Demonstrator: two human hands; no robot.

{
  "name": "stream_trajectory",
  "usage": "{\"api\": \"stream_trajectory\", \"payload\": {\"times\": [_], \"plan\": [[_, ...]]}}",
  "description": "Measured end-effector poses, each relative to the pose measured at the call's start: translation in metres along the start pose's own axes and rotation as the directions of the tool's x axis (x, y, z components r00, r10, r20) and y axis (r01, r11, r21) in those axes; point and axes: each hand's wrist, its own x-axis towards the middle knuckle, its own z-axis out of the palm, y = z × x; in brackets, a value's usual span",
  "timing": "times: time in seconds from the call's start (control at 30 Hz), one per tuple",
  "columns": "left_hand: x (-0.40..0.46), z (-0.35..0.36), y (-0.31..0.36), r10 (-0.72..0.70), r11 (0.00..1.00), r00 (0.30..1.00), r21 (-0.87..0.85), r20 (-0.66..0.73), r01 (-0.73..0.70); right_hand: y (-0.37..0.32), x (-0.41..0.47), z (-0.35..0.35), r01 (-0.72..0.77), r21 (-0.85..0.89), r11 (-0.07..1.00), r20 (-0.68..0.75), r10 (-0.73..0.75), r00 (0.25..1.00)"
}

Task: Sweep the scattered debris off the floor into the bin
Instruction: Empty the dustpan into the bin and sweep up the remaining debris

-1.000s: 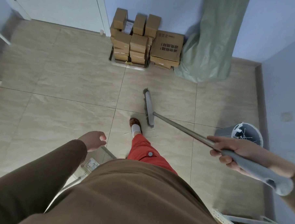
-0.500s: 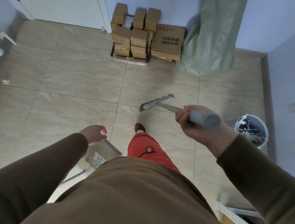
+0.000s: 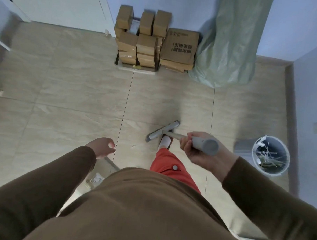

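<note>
While the right hand (image 3: 194, 148) grips the broom (image 3: 163, 132), its head sits on the floor by the foot.
Left hand (image 3: 103, 147) hangs loose, empty. Light, stiff handle: hold high. Bin (image 3: 270, 155) stands right; pale debris (image 3: 134, 146) near bristles.
</note>
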Motion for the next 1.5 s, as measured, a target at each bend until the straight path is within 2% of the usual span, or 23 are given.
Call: {"api": "stream_trajectory", "payload": {"times": [0.2, 0.3, 0.37, 0.47, 0.57, 0.67, 0.77, 0.83, 0.9, 1.03, 1.07, 1.17, 1.23, 1.37, 1.5], "plan": [[0.035, -0.047, 0.053, 0.029, 0.996, 0.999, -0.089, -0.046, -0.033, -0.075, -0.018, 0.021, -0.059, -0.041, 0.997, 0.057, 0.061, 0.997], [0.044, -0.057, 0.068, 0.052, 0.99, 0.995, -0.127, -0.087, -0.063, -0.101, -0.023, 0.03, -0.03, -0.238, 0.971, 0.02, 0.036, 0.999], [0.041, -0.054, 0.069, 0.063, 0.989, 0.993, -0.129, -0.096, -0.075, -0.107, -0.018, 0.031, 0.011, -0.461, 0.887, -0.049, -0.038, 0.998], [0.024, -0.039, 0.054, 0.065, 0.992, 0.994, -0.104, -0.093, -0.075, -0.105, -0.002, 0.015, 0.115, -0.782, 0.612, -0.073, -0.273, 0.959], [0.002, -0.016, 0.026, 0.059, 0.994, 0.994, -0.09, -0.091, -0.067, -0.096, 0.018, -0.013, 0.111, -0.919, 0.378, -0.039, -0.367, 0.929], [-0.024, 0.012, -0.008, 0.036, 0.996, 0.996, -0.081, -0.077, -0.042, -0.082, 0.044, -0.044, 0.016, -0.996, 0.093, -0.031, -0.48, 0.877], [-0.047, 0.044, -0.037, 0.027, 0.996, 0.998, -0.084, -0.056, -0.032, -0.056, 0.073, -0.071, -0.125, -0.959, -0.254, 0.047, -0.579, 0.814], [-0.059, 0.065, -0.051, 0.026, 0.997, 0.999, -0.078, -0.035, -0.029, -0.035, 0.093, -0.082, -0.218, -0.9, -0.377, 0.055, -0.596, 0.801], [-0.068, 0.084, -0.063, 0.022, 0.997, 1.0, -0.071, -0.013, -0.022, -0.01, 0.112, -0.09, -0.22, -0.901, -0.375, 0.041, -0.578, 0.815], [-0.075, 0.109, -0.08, -0.009, 0.998, 1.0, -0.066, 0.026, 0.01, 0.055, 0.116, -0.12, -0.156, -0.944, -0.291, 0.021, -0.525, 0.851], [-0.077, 0.113, -0.079, -0.015, 0.998, 0.999, -0.064, 0.03, 0.017, 0.07, 0.107, -0.128, -0.125, -0.965, -0.229, 0.003, -0.489, 0.872], [-0.082, 0.121, -0.065, 0.006, 0.997, 1.0, -0.078, 0.031, -0.004, 0.09, 0.065, -0.154, -0.04, -0.996, 0.074, -0.068, -0.419, 0.906], [-0.083, 0.125, -0.052, 0.036, 0.997, 0.999, -0.075, 0.024, -0.034, 0.094, 0.031, -0.176, 0.006, -0.983, 0.185, -0.073, -0.416, 0.906], [-0.077, 0.14, -0.028, 0.078, 0.993, 0.997, -0.087, -0.003, -0.078, 0.097, -0.02, -0.226, 0.085, -0.97, 0.229, -0.044, -0.504, 0.863], [-0.092, 0.159, 0.011, 0.097, 0.992, 0.995, -0.079, -0.035, -0.1, 0.067, -0.033, -0.272, 0.098, -0.971, 0.216, -0.065, -0.64, 0.765]]}}
